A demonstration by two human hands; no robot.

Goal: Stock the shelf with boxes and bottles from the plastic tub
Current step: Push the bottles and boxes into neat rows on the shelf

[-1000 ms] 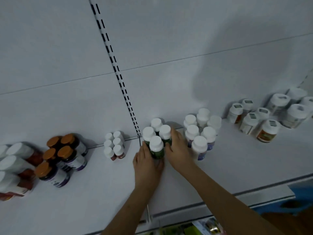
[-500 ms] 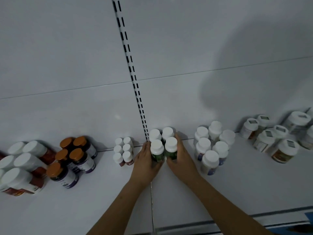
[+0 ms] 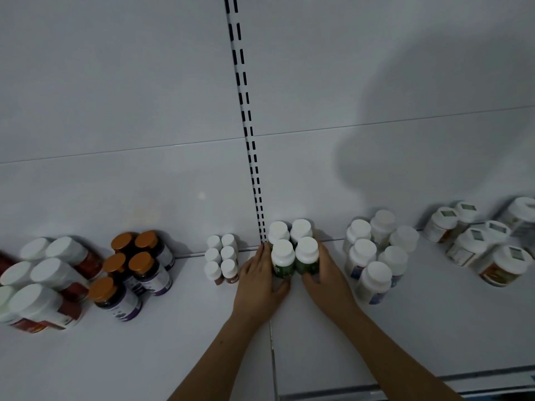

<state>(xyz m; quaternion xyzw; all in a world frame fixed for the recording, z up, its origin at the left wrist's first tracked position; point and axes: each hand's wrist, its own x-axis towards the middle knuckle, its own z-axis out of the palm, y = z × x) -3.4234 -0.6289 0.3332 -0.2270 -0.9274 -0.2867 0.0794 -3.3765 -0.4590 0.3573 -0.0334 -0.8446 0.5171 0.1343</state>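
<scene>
Four white-capped bottles with green labels (image 3: 293,257) stand in a tight two-by-two square on the white shelf (image 3: 162,357), right of the slotted upright (image 3: 254,175). My left hand (image 3: 256,283) lies flat against the square's left side, fingers straight and thumb in front of the front left bottle. My right hand (image 3: 325,274) wraps the front right green-label bottle (image 3: 307,256), fingers on its right side and thumb at its front. The plastic tub is out of view.
On the shelf to the left stand tiny white-capped bottles (image 3: 221,257), orange-capped dark bottles (image 3: 136,267) and large red-label bottles (image 3: 43,282). To the right stand blue-label bottles (image 3: 375,254) and wide jars (image 3: 486,244). The shelf's front edge (image 3: 434,384) runs below my arms.
The four green-label bottles went from a skewed cluster to a neat square between my hands. The camera view shifted, so the whole shelf sits lower and further right in view.
</scene>
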